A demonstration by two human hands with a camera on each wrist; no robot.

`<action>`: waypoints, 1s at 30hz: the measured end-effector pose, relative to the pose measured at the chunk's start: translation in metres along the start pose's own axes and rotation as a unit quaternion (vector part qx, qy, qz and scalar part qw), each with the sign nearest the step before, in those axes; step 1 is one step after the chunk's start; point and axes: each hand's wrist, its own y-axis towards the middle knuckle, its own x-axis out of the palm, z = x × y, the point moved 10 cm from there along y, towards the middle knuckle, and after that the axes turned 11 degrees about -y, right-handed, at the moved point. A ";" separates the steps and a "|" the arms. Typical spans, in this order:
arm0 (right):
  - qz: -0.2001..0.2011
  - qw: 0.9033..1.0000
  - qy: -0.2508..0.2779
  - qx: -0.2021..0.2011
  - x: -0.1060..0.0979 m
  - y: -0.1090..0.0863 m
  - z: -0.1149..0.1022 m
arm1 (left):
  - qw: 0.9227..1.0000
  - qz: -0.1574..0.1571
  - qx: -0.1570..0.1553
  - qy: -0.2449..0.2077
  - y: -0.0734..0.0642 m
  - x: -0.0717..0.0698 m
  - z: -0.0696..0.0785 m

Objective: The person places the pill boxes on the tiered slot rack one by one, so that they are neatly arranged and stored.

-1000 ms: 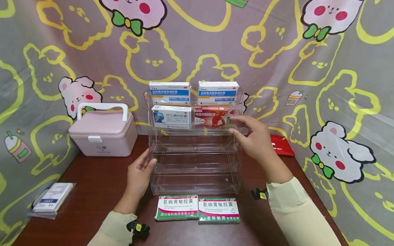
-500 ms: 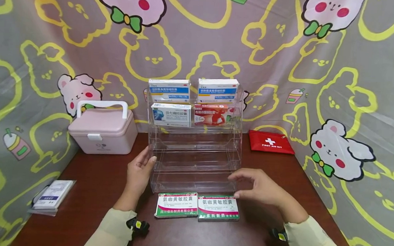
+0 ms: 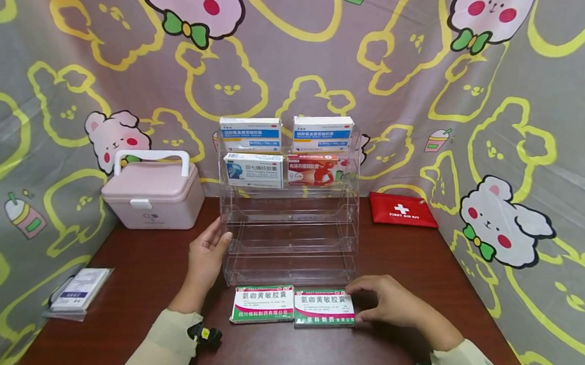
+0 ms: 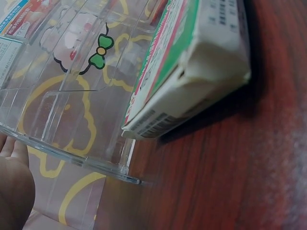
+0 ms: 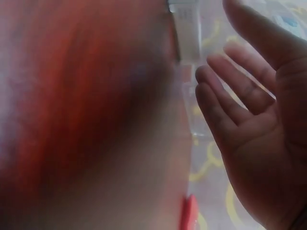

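A clear tiered display rack stands mid-table. My left hand holds its left side, thumb at the front and fingers along the side edge; part of this hand shows in the left wrist view. Two green-and-white medicine boxes lie flat before the rack, a left box and a right box. Around the right box's right end my right hand is spread, fingertips at its upper corner, thumb near its lower corner. The right wrist view shows those fingers parted and nearly straight.
On the rack's upper tiers stand two blue-and-white boxes, a white box and a red box. A pink case sits back left, a red first aid pouch back right. Bagged white packs lie at the left edge.
My right hand has come down from the red box on the second tier to the right green box's end. My left hand has stayed at the rack's side.
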 end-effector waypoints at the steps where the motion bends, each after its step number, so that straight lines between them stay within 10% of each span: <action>1: 0.002 1.000 -0.002 0.001 0.001 0.000 0.000 | 1.000 0.000 0.002 0.003 0.000 0.000 0.001; 30: -0.022 0.999 -0.019 0.024 0.012 -0.001 -0.005 | 1.000 0.009 -0.009 -0.013 -0.001 0.001 0.002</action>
